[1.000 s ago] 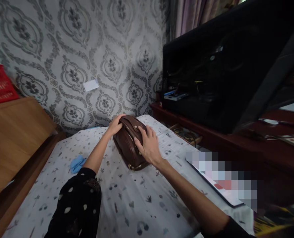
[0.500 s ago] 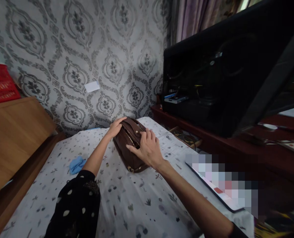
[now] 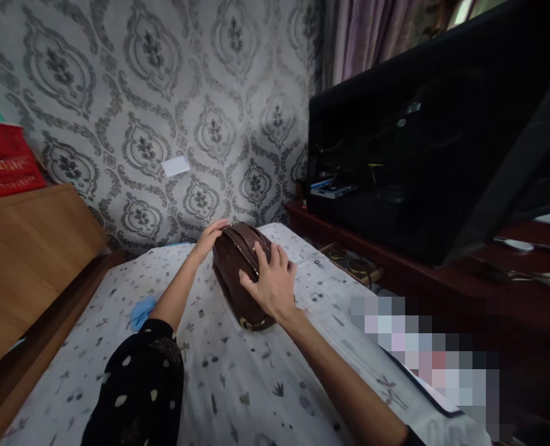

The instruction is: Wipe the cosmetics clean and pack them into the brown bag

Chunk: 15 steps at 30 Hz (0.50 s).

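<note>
A brown handbag (image 3: 238,279) with gold zips lies on the white printed sheet, its near end showing a gold fitting. At its far left corner my left hand (image 3: 209,240) grips the edge, fingers over the top and partly hidden. My right hand (image 3: 275,282) rests over the right side of the bag with fingers and thumb spread apart. The top zip line runs between the two hands; I cannot tell how far it is open.
A blue cloth (image 3: 142,313) lies on the sheet left of my forearm. At right stand a large black television (image 3: 396,167) and a dark red cabinet (image 3: 423,260) with an open drawer (image 3: 353,263). A pixelated flat object lies on the right edge. A red basket (image 3: 5,162) sits at left.
My left hand has slid slightly back along the bag's far edge. The right hand's fingers have spread and shifted a little over the bag. The view has tilted slightly.
</note>
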Each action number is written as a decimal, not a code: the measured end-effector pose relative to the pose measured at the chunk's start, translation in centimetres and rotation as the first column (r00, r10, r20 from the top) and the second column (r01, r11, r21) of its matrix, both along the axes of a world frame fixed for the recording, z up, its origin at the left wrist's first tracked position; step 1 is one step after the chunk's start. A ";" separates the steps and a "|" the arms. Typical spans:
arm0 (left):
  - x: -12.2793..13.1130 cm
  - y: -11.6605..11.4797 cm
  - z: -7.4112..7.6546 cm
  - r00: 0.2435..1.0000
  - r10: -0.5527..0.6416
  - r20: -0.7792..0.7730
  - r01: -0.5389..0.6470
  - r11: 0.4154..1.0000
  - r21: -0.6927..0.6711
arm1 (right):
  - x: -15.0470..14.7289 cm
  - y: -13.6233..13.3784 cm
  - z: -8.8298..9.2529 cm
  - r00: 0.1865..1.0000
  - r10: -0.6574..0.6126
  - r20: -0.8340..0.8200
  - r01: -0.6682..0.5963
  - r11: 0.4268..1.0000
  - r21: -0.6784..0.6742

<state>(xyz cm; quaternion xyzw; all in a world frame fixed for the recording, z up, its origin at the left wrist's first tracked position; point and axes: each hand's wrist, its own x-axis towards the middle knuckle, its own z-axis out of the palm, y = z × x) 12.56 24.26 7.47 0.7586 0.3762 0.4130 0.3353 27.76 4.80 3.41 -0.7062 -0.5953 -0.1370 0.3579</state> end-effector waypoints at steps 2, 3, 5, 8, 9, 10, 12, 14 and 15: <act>-0.5 1.1 -0.2 0.991 0.124 0.042 -0.120 0.989 -0.086 | -0.1 0.2 -0.5 1.000 -0.003 -0.010 0.004 0.999 0.042; -0.8 1.8 -0.4 0.981 0.190 0.045 -0.182 0.973 -0.140 | -0.1 0.3 -0.7 1.000 -0.004 -0.018 0.005 0.998 0.060; -1.2 2.9 -1.1 0.956 0.294 0.010 -0.281 0.924 -0.259 | -0.1 0.4 -1.0 1.000 -0.003 -0.030 0.006 0.997 0.082; -1.4 4.0 -2.2 0.939 0.331 -0.093 -0.339 0.839 -0.426 | -0.1 0.4 -1.2 0.999 0.002 -0.039 0.001 0.995 0.097; -1.5 4.2 -2.5 0.939 0.320 -0.124 -0.340 0.816 -0.469 | 0.0 0.4 -1.2 0.999 0.005 -0.042 -0.001 0.995 0.101; -1.5 4.4 -2.8 0.941 0.304 -0.150 -0.337 0.795 -0.504 | 0.0 0.4 -1.2 0.999 0.009 -0.047 -0.004 0.994 0.107; -1.4 4.6 -3.0 0.945 0.268 -0.190 -0.328 0.765 -0.555 | 0.0 0.4 -1.2 0.998 0.019 -0.054 -0.012 0.993 0.117; -1.4 4.8 -3.0 0.945 0.238 -0.223 -0.325 0.743 -0.586 | 0.0 0.3 -1.2 0.998 0.030 -0.062 -0.022 0.993 0.118; -1.3 5.0 -2.9 0.945 0.225 -0.239 -0.325 0.734 -0.596 | 0.0 0.3 -1.1 0.997 0.035 -0.067 -0.027 0.993 0.116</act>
